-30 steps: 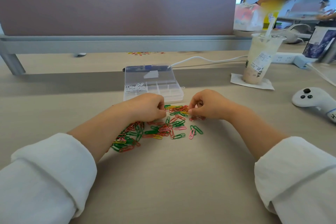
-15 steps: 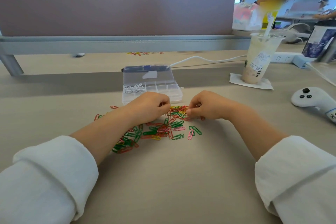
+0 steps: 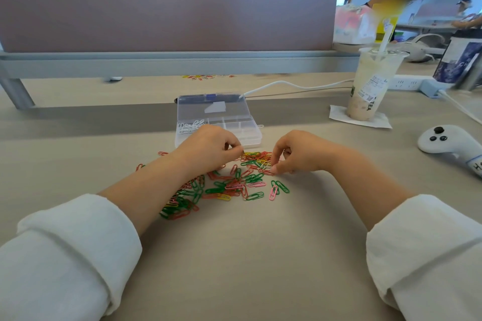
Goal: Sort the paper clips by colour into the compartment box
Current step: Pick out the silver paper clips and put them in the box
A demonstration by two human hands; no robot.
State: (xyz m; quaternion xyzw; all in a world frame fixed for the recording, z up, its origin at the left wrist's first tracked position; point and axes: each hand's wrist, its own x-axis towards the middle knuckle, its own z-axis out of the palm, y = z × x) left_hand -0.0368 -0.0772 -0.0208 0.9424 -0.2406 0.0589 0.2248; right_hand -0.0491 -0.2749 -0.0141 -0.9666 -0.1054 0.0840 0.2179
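Observation:
Red, green, pink and yellow paper clips (image 3: 229, 185) lie in a loose pile on the desk between my forearms. The clear compartment box (image 3: 250, 135) stands just beyond the pile with its lid open. Its left compartment holds white clips (image 3: 189, 126). My left hand (image 3: 208, 148) hovers at the pile's far edge, in front of the box, with thumb and forefinger pinched on a small clip. My right hand (image 3: 300, 151) rests at the pile's right side, its fingertips pinching a pale clip (image 3: 263, 165) that lies on the desk.
A drink cup (image 3: 370, 86) with a straw stands on a napkin at the back right. A white controller (image 3: 448, 143) lies at the right. A white cable (image 3: 287, 85) runs behind the box. One stray white clip (image 3: 260, 126) lies beside the box. A person sits beyond the divider (image 3: 167, 8).
My left hand has shifted slightly left and toward the box, which uncovers a few clips at the pile's left. My right hand's fingertips have dropped onto the clips.

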